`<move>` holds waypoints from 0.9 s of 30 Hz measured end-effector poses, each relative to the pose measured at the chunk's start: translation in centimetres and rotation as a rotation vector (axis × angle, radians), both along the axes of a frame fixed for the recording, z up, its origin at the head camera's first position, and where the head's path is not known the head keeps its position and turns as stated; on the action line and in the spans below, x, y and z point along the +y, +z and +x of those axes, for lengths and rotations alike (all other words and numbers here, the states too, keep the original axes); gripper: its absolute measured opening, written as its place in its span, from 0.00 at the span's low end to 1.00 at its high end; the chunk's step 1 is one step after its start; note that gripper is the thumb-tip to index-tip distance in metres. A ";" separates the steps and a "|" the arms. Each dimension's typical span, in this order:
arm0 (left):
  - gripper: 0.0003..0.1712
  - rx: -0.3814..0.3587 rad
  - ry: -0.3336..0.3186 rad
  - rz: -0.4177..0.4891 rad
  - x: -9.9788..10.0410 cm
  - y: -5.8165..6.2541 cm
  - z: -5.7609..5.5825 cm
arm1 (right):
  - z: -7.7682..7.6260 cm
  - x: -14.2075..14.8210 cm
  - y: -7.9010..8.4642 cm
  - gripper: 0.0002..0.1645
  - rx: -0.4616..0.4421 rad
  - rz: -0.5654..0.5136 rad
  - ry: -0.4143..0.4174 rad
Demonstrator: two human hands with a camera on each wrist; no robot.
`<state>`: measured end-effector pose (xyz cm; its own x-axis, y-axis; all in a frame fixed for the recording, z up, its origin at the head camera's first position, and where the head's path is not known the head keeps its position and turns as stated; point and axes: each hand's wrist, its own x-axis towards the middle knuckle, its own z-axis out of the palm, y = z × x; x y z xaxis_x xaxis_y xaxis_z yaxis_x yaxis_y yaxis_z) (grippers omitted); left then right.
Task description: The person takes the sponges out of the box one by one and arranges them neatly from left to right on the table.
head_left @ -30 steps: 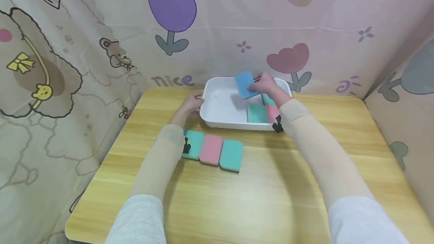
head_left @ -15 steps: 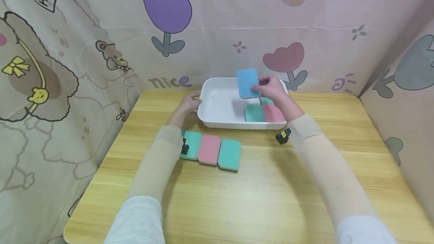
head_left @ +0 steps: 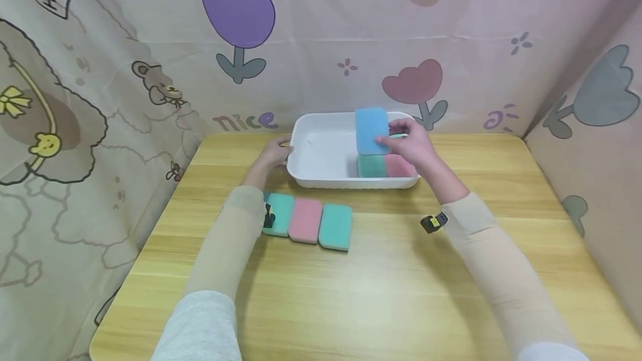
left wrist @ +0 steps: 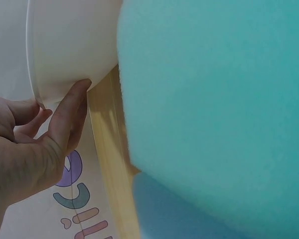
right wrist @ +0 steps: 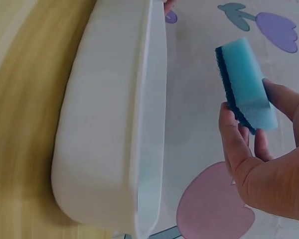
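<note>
My right hand pinches a blue sponge at its right side, above a white plastic tray. In the right wrist view the sponge's dark scouring layer faces the fingers and the thumb presses the soft side. My left hand holds the tray's left end; in the left wrist view the thumb is at the rim and the fingers touch the outer wall. Inside the tray's right half lie a green sponge and a pink sponge, with another green one partly hidden behind my right hand.
In front of the tray a row on the wooden table has a green sponge, a pink sponge and another green sponge. A blue one is partly hidden at its left end. A patterned cloth hangs behind.
The blue sponge has turned from tilted to nearly upright in my right hand, which has shifted a little rightward relative to the tray. My left hand has stayed at the tray's left end.
</note>
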<state>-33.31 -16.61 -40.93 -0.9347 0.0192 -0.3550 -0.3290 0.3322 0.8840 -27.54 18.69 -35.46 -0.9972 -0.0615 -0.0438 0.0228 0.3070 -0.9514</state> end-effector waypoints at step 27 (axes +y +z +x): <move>0.31 0.003 -0.002 0.004 0.0 -0.2 -0.1 | 8.4 1.4 -4.3 0.38 -0.054 0.075 0.201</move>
